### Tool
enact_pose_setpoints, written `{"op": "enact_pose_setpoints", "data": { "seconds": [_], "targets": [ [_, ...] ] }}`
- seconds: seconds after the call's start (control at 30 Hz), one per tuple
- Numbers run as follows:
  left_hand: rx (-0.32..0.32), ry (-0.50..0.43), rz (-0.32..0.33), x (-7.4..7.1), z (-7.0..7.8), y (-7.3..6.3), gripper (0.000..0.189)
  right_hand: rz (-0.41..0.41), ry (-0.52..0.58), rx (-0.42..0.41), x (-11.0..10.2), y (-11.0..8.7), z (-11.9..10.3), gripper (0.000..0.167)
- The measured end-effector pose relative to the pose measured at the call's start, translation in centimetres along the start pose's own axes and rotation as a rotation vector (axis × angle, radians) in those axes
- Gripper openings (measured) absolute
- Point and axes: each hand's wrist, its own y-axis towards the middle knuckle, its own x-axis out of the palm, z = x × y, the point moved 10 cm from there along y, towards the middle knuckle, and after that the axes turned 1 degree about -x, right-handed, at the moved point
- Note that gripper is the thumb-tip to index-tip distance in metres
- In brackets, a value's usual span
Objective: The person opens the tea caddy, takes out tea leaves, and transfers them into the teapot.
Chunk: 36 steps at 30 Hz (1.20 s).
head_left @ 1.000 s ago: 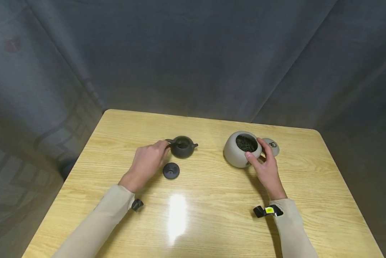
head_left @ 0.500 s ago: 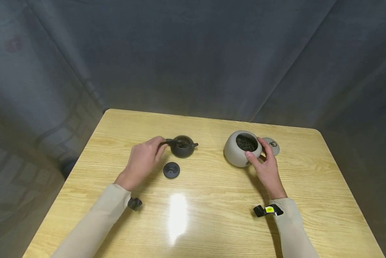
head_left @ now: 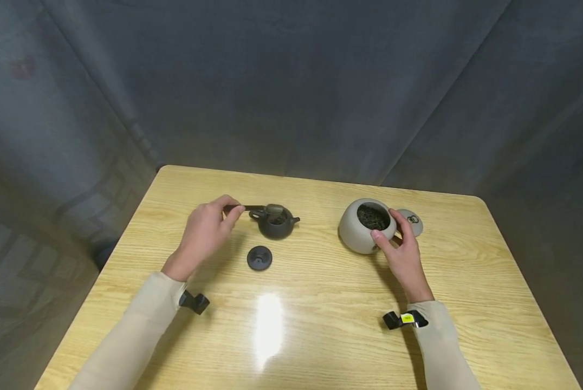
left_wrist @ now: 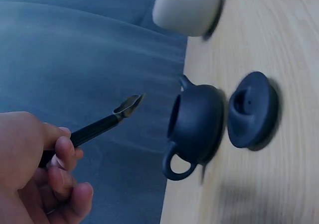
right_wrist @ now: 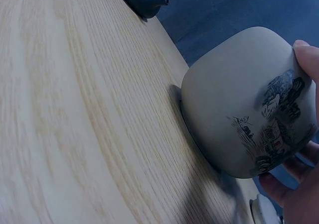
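My left hand (head_left: 201,235) pinches the dark handle of a small tea scoop (head_left: 252,208) between thumb and fingers. The scoop's head is over the mouth of a small dark teapot (head_left: 277,232); in the left wrist view the scoop (left_wrist: 94,129) is apart from the pot (left_wrist: 199,122). Some tea leaves show inside the pot. My right hand (head_left: 405,260) grips the rim and side of a round grey tea jar (head_left: 354,235), thumb at the near rim. Dark tea leaves (head_left: 371,216) lie in the jar. Its painted side shows in the right wrist view.
The teapot's dark lid (head_left: 259,258) lies on the wooden table (head_left: 321,325) in front of the pot. Behind my right hand rests the jar's grey lid (head_left: 412,221). A dark curtain (head_left: 291,97) hangs beyond the table's far edge.
My left hand has moved left and up, drawing the scoop's head out of the teapot to above its mouth. My right hand and the jar stay in place.
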Motion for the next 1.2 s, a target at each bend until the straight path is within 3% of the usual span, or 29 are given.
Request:
{"op": "enact_pose_setpoints", "data": {
  "seconds": [0.17, 0.33, 0.67, 0.97, 1.2],
  "targets": [
    [-0.021, -0.036, -0.024, -0.2, 0.3, 0.5, 0.027, 0.004, 0.0, -0.005, -0.1, 0.0, 0.1, 0.075],
    [-0.011, -0.053, -0.035, -0.1, 1.7, 1.3, 0.026, 0.007, 0.004, -0.005, -0.1, 0.0, 0.2, 0.075],
    [0.079, -0.075, -0.065, 1.2, 6.7, 3.1, 0.024, -0.002, 0.01, 0.0, -0.1, 0.1, 0.3, 0.076],
    [0.167, -0.073, -0.115, 4.0, 11.5, 4.1, 0.027, 0.004, 0.022, -0.008, -0.1, 0.1, 0.2, 0.075],
    [0.261, -0.002, -0.123, 6.9, 15.1, 4.4, 0.026, -0.008, 0.011, -0.002, 0.1, 0.2, 0.5, 0.075]
  ]
}}
